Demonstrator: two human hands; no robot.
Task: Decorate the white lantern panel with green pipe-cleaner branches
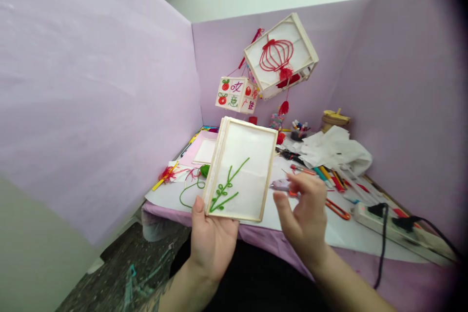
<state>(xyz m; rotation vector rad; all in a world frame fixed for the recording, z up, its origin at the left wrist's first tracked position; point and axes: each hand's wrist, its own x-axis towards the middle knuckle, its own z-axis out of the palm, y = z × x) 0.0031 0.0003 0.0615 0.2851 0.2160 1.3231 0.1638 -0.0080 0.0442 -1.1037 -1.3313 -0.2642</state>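
My left hand point(214, 246) holds a thin wood-framed white panel point(248, 175) from below, tilted up toward me, with its thumb at the lower left corner. The left edge looks thick, as if several frames are stacked. Green yarn stems with small looped leaves point(224, 190) cover the panel's lower left. To the right of the panel, apart from it, my right hand point(305, 214) hangs in the air, thumb and forefinger spread and the other fingers curled. Nothing plain shows in its grasp. Behind its fingers lies a hot glue gun point(281, 185), partly hidden.
A green yarn ball point(204, 170) lies left of the panel. Framed lanterns point(280, 56) hang behind. Crumpled white cloth or paper point(331, 151), markers point(329, 178), an orange-handled tool point(338, 209) and a power strip point(398, 229) with black cords occupy the right side. Purple partitions point(109, 83) enclose the table.
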